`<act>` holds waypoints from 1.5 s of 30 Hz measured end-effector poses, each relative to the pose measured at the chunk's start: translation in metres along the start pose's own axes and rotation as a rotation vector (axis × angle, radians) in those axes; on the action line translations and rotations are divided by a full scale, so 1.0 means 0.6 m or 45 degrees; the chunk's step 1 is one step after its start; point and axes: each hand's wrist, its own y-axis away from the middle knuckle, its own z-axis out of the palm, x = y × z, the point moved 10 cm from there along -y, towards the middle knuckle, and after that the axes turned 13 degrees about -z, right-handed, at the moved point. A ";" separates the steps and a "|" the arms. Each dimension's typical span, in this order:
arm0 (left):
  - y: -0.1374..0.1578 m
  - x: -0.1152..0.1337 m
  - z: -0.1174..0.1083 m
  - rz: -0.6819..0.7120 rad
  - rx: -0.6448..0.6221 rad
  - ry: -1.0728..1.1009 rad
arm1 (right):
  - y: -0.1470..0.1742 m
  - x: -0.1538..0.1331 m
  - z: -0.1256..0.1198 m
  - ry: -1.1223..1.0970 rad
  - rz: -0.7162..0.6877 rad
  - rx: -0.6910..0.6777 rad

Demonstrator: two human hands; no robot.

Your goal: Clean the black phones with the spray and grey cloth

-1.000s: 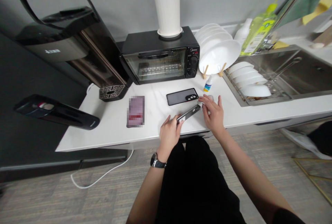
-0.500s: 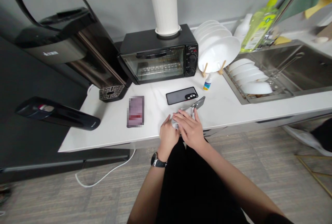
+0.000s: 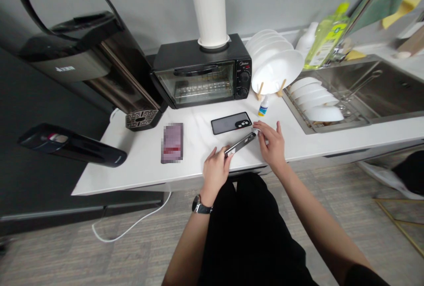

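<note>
A dark smartphone (image 3: 240,144) is tilted on its edge just above the front of the counter. My left hand (image 3: 215,169) is closed on its lower left end, thumb and fingers on either side. At the phone's upper right end my right hand (image 3: 272,144) pinches a small white wipe (image 3: 255,130), mostly hidden by the fingers; whether it touches the phone I cannot tell. Behind them a phone case (image 3: 231,123) with camera cut-outs lies flat. A little spray bottle (image 3: 263,106) with a blue and yellow label stands beyond my right hand.
On the white counter (image 3: 195,144) lies a blurred-out purple item (image 3: 172,143), with a black bottle (image 3: 74,145) on its side at the left. Behind are a water dispenser (image 3: 99,69), a toaster oven (image 3: 202,74) and racked plates (image 3: 276,69). The sink (image 3: 391,87) is at the right.
My right hand has moved right, from over the phone's middle to its far end, taking the white wipe along. The phone's side now shows; my left hand stays nearly in place.
</note>
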 end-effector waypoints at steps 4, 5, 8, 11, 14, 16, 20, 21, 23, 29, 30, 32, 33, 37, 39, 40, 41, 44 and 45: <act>0.001 0.002 0.000 0.007 -0.003 0.001 | 0.004 -0.005 0.000 0.052 0.007 0.017; 0.001 0.003 -0.001 0.007 0.001 0.001 | 0.005 -0.014 0.003 0.066 0.001 0.016; 0.000 0.001 -0.001 -0.010 -0.001 -0.001 | 0.010 -0.062 0.021 0.055 -0.064 -0.024; 0.000 -0.008 0.008 -0.032 -0.009 -0.031 | 0.016 -0.130 0.050 -0.021 -0.187 -0.106; 0.002 -0.020 0.018 -0.048 -0.001 -0.079 | 0.023 -0.191 0.075 -0.097 -0.332 -0.170; 0.003 -0.028 0.021 -0.072 0.014 -0.094 | 0.026 -0.211 0.079 -0.114 -0.403 -0.178; 0.004 -0.021 0.021 -0.003 0.014 -0.090 | 0.028 -0.202 0.075 -0.111 -0.426 -0.217; 0.004 -0.016 0.019 0.020 0.012 -0.085 | 0.028 -0.193 0.072 -0.110 -0.412 -0.228; 0.003 -0.010 0.014 0.024 0.013 -0.069 | 0.025 -0.169 0.064 -0.106 -0.362 -0.226; 0.001 0.000 0.001 -0.014 0.006 -0.037 | 0.005 -0.065 0.027 -0.061 -0.143 -0.115; 0.001 0.001 0.000 -0.014 0.008 -0.041 | 0.003 -0.047 0.020 -0.052 -0.109 -0.094; 0.001 0.001 0.000 -0.018 0.012 -0.047 | 0.000 -0.016 0.010 -0.042 -0.045 -0.054; 0.001 0.001 0.000 -0.018 0.013 -0.049 | -0.001 -0.005 0.006 -0.033 -0.021 -0.032; -0.001 0.004 -0.004 -0.009 0.028 -0.048 | 0.004 -0.014 0.005 0.049 -0.007 0.035; -0.002 0.003 -0.004 -0.014 0.032 -0.046 | 0.008 -0.051 0.020 0.057 -0.038 0.010; -0.002 0.001 -0.002 -0.018 0.027 -0.050 | 0.011 -0.075 0.032 0.036 -0.065 -0.026; -0.001 -0.002 0.002 -0.018 0.018 -0.059 | 0.014 -0.102 0.046 -0.001 -0.106 -0.072; 0.005 -0.015 0.016 -0.031 0.012 -0.098 | 0.024 -0.184 0.080 -0.113 -0.268 -0.162; 0.007 -0.021 0.020 -0.044 0.019 -0.107 | 0.026 -0.203 0.085 -0.129 -0.310 -0.165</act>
